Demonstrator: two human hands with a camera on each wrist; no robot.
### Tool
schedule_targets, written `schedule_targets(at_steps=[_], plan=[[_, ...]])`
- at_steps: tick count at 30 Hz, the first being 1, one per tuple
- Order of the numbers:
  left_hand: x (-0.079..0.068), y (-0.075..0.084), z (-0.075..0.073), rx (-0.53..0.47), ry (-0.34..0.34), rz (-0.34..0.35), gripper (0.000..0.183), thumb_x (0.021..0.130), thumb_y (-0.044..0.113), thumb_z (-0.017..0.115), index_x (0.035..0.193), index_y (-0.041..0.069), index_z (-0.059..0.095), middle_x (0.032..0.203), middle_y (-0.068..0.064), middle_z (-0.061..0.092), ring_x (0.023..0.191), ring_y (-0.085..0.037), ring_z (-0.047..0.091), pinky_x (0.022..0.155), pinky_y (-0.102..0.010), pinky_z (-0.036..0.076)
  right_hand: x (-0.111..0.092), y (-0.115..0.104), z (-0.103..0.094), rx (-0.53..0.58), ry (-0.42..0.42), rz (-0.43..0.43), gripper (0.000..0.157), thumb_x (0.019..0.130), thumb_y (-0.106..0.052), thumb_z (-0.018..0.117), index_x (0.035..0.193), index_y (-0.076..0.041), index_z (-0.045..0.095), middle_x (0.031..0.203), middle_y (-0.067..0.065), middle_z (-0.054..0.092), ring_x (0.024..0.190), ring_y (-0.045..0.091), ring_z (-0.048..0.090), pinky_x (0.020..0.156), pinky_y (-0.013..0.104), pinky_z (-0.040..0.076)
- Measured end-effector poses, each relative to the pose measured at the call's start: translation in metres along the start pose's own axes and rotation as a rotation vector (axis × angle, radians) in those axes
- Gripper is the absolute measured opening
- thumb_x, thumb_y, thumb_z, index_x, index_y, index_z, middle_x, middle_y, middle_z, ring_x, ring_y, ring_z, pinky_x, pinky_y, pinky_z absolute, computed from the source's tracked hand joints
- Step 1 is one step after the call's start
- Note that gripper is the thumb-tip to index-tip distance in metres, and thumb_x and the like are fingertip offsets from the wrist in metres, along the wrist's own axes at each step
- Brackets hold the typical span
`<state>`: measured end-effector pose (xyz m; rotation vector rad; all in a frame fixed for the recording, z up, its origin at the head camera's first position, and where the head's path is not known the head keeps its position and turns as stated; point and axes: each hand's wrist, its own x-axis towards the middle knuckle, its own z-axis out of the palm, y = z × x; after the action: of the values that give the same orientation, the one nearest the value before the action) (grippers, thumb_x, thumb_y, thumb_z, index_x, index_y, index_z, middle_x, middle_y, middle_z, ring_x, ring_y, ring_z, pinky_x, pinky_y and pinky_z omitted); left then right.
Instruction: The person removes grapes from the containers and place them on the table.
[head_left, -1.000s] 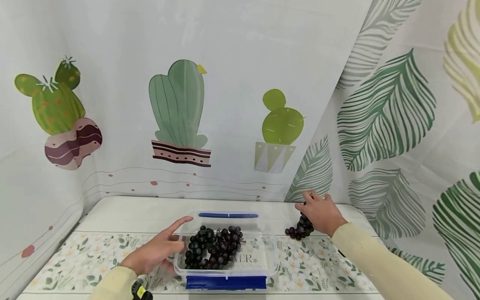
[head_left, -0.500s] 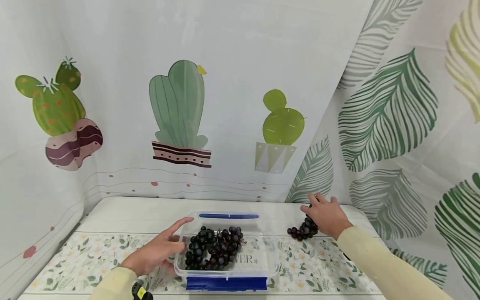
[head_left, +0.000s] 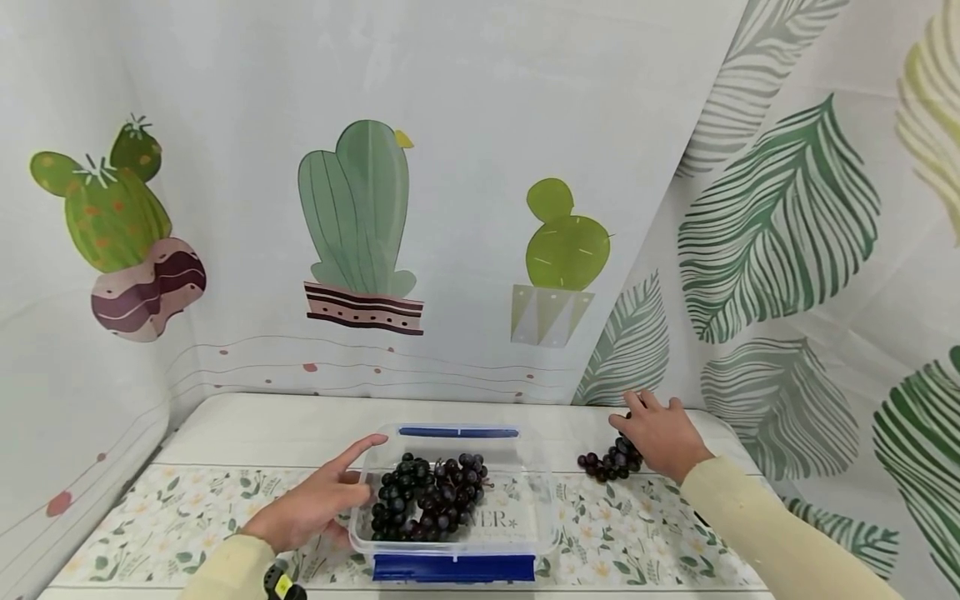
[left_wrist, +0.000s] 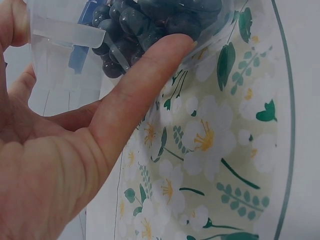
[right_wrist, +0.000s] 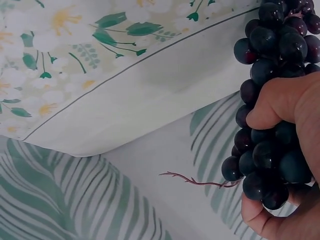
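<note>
A clear plastic container (head_left: 517, 492) with blue side clips stands in the middle of the table, with dark grapes (head_left: 427, 496) inside at its left. My left hand (head_left: 315, 504) rests against the container's left side, thumb and forefinger spread apart; the left wrist view shows the thumb (left_wrist: 145, 80) lying straight along the wall. At the table's back right, my right hand (head_left: 663, 437) grips another bunch of dark grapes (head_left: 611, 462) from above. In the right wrist view, thumb and fingers close round this bunch (right_wrist: 265, 150), and a bare stem (right_wrist: 200, 182) sticks out.
A flowered cloth strip (head_left: 607, 533) runs across the white table (head_left: 285, 425). Behind stands a white curtain (head_left: 465, 167) printed with cacti, and a leaf-printed curtain (head_left: 780, 225) hangs at the right, close to my right hand.
My right hand has shifted a little to the right and slightly nearer, and the bunch of grapes has moved with it. The left hand and container have stayed put.
</note>
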<state>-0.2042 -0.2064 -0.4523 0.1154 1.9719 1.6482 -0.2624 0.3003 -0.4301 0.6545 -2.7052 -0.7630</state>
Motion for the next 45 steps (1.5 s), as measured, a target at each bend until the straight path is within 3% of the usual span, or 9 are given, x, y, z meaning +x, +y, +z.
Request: schedule_targets(at_steps=[13, 21, 25, 32, 39, 45], plan=[[0.000, -0.001, 0.001, 0.001, 0.002, -0.008, 0.092, 0.091, 0.007, 0.055, 0.168, 0.036, 0.014, 0.097, -0.007, 0.048, 0.068, -0.014, 0.039, 0.055, -0.039, 0.060, -0.006, 0.001, 0.013, 0.012, -0.005, 0.018, 0.051, 0.081, -0.004, 0.085, 0.124, -0.024, 0.066, 0.134, 0.019, 0.055, 0.116, 0.037, 0.057, 0.081, 0.060, 0.056], [0.000, -0.001, 0.001, 0.002, 0.004, -0.004, 0.092, 0.091, 0.007, 0.056, 0.167, 0.036, 0.015, 0.119, -0.020, 0.053, 0.071, -0.016, 0.044, 0.054, -0.038, 0.060, -0.011, 0.003, 0.021, 0.040, 0.005, 0.034, 0.051, 0.080, -0.004, 0.085, 0.124, -0.022, 0.066, 0.134, 0.020, 0.056, 0.114, 0.038, 0.057, 0.081, 0.061, 0.055], [0.000, -0.001, 0.001, -0.002, -0.002, -0.006, 0.092, 0.091, 0.007, 0.055, 0.168, 0.036, 0.014, 0.118, -0.021, 0.052, 0.070, -0.015, 0.041, 0.055, -0.038, 0.060, -0.012, 0.004, 0.024, 0.048, 0.009, 0.040, 0.052, 0.079, -0.004, 0.086, 0.123, -0.021, 0.065, 0.131, 0.020, 0.056, 0.113, 0.038, 0.057, 0.080, 0.061, 0.055], [0.000, -0.001, 0.001, -0.008, 0.008, -0.006, 0.092, 0.091, 0.006, 0.055, 0.167, 0.036, 0.015, 0.133, -0.026, 0.046, 0.070, -0.016, 0.038, 0.057, -0.042, 0.062, -0.012, 0.004, 0.028, 0.077, -0.029, 0.052, 0.052, 0.079, -0.003, 0.087, 0.123, -0.019, 0.063, 0.126, 0.018, 0.054, 0.111, 0.038, 0.057, 0.080, 0.063, 0.054], [0.000, 0.000, 0.000, -0.010, -0.003, -0.006, 0.092, 0.091, 0.006, 0.055, 0.167, 0.037, 0.014, 0.107, -0.013, 0.050, 0.067, -0.014, 0.036, 0.057, -0.041, 0.062, -0.012, 0.005, 0.029, 0.078, -0.047, 0.063, 0.051, 0.080, -0.002, 0.086, 0.123, -0.019, 0.063, 0.122, 0.017, 0.053, 0.109, 0.037, 0.057, 0.078, 0.061, 0.054], [0.000, 0.000, -0.001, 0.000, 0.000, -0.004, 0.092, 0.092, 0.006, 0.055, 0.168, 0.037, 0.013, 0.110, -0.015, 0.050, 0.071, -0.015, 0.038, 0.057, -0.040, 0.062, -0.014, 0.007, 0.033, 0.077, -0.052, 0.073, 0.052, 0.078, -0.002, 0.087, 0.122, -0.017, 0.062, 0.122, 0.017, 0.053, 0.109, 0.037, 0.057, 0.078, 0.060, 0.054]])
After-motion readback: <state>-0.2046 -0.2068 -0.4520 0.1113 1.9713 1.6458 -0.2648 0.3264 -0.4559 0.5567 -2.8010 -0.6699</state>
